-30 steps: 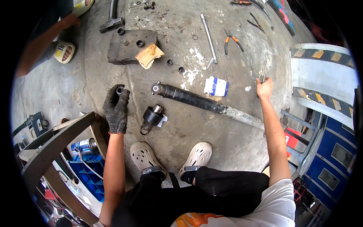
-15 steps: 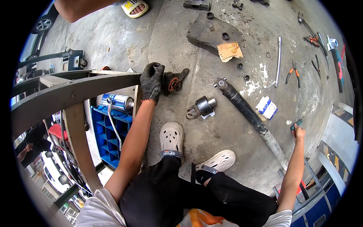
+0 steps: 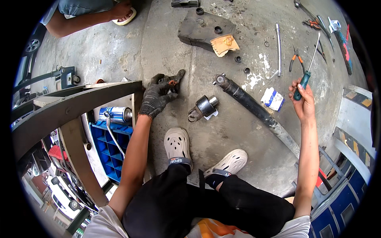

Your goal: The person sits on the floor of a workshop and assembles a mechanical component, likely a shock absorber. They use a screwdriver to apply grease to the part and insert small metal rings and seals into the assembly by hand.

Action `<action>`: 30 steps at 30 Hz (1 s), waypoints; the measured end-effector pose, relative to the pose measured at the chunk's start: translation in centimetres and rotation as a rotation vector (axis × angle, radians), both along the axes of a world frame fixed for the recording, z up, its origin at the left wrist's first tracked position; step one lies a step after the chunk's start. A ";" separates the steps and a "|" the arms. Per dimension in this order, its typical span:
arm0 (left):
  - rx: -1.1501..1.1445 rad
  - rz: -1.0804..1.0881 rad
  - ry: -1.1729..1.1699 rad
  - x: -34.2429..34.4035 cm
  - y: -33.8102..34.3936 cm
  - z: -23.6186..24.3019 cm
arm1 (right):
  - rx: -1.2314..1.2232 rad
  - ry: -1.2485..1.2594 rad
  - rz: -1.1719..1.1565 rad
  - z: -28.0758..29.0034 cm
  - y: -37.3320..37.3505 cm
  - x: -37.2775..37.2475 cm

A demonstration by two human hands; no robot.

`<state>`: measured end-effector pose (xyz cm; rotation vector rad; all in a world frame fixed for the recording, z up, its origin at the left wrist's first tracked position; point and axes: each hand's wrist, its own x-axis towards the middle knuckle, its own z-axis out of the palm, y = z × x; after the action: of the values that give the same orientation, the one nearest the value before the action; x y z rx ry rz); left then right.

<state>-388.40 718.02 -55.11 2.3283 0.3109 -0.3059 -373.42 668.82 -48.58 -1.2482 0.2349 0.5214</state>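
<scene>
My left hand (image 3: 154, 100), in a dark grey work glove with an orange cuff, is closed on a small round metal part (image 3: 171, 91), mostly hidden by the fingers. Just beyond it a second dark glove (image 3: 177, 77) lies on the concrete. My bare right hand (image 3: 303, 101) grips a screwdriver (image 3: 303, 86) by its dark green handle, the long shaft pointing up and away. Between my hands a black cylinder head with a metal eye (image 3: 205, 108) rests on a white scrap. Beside it lies a long black hydraulic cylinder (image 3: 254, 106) with an eye end.
A dark block (image 3: 190, 31) carries black rings and a piece of cardboard (image 3: 224, 44). Pliers (image 3: 296, 60), a long metal bar (image 3: 278, 49) and a blue-white packet (image 3: 273, 99) lie to the right. At left stand a metal frame (image 3: 79, 101) and a blue bin (image 3: 104, 142). Another person (image 3: 79, 20) crouches far left.
My right hand has lifted the screwdriver off the floor at the right and raised it upright. My left hand has turned and come over the loose glove. The other person's arm has come further into view.
</scene>
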 end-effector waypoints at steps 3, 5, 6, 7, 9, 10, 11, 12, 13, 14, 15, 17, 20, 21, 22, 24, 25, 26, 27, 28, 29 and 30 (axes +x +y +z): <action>0.153 -0.100 0.017 0.2 -1.0 0.9 | -0.155 -0.116 0.225 1.8 5.2 -2.6; 0.215 -0.123 -0.023 0.1 -0.9 -0.1 | -0.242 -0.075 0.333 1.2 8.1 -5.0; 0.002 -0.001 0.002 0.0 -0.8 -0.3 | -0.275 -0.038 0.392 1.8 10.0 -6.3; -0.208 0.116 0.029 -0.1 -0.7 -0.4 | -0.344 -0.002 0.473 1.6 11.0 -7.4; -0.565 0.250 0.071 0.3 -0.4 1.0 | -0.370 0.106 0.574 1.6 13.7 -8.9; -0.722 0.265 0.094 1.0 -0.7 3.0 | -0.437 0.086 0.630 1.7 15.0 -9.4; -0.879 0.277 0.120 1.5 -1.0 4.3 | -0.503 0.007 0.726 1.2 16.0 -9.8; -0.967 0.265 0.166 1.4 -1.0 5.1 | -0.502 -0.117 0.793 1.0 17.3 -10.0; -1.117 0.309 0.154 1.4 -1.6 5.1 | -0.434 -0.089 0.776 1.6 18.8 -10.4; -1.266 0.354 0.143 1.3 -2.5 5.0 | -0.434 -0.100 0.792 0.9 19.7 -10.9; -1.420 0.400 0.131 1.2 -3.6 5.0 | -0.440 -0.112 0.810 0.4 20.8 -11.4; -1.624 0.335 0.090 2.1 -6.1 5.7 | -0.426 -0.097 0.756 -0.6 21.9 -12.5; -1.762 0.392 0.044 2.5 -7.8 4.3 | -0.429 -0.110 0.717 -2.7 22.5 -13.6; -1.731 0.384 0.064 2.7 -7.9 4.2 | -0.409 -0.040 0.696 -2.6 22.8 -13.5; -1.701 0.377 0.084 2.9 -7.9 4.1 | -0.388 0.030 0.674 -2.3 23.1 -13.3; -1.700 0.406 0.134 3.0 -7.6 3.9 | -0.360 0.122 0.649 -1.6 23.4 -12.5; -1.728 0.445 0.163 3.1 -7.3 3.8 | -0.358 0.134 0.672 -1.7 23.6 -12.3; -1.758 0.517 0.184 2.8 -6.4 2.6 | -0.356 0.146 0.691 -1.9 23.7 -12.0; -1.797 0.593 0.222 3.2 -7.0 2.7 | -0.365 0.166 0.703 -1.9 23.3 -12.0; -1.829 0.675 0.258 3.6 -7.6 2.8 | -0.331 0.215 0.690 -1.5 23.3 -12.2; -1.953 0.629 0.240 3.9 -7.8 3.3 | -0.231 0.290 0.685 -1.6 23.7 -12.4; -1.832 0.676 0.203 4.0 -7.6 3.2 | -0.164 0.348 0.677 -1.5 24.2 -12.6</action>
<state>-384.40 710.39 -51.88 0.3441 0.5468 -0.2673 -386.07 693.02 -50.09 -1.3837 0.1417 1.3299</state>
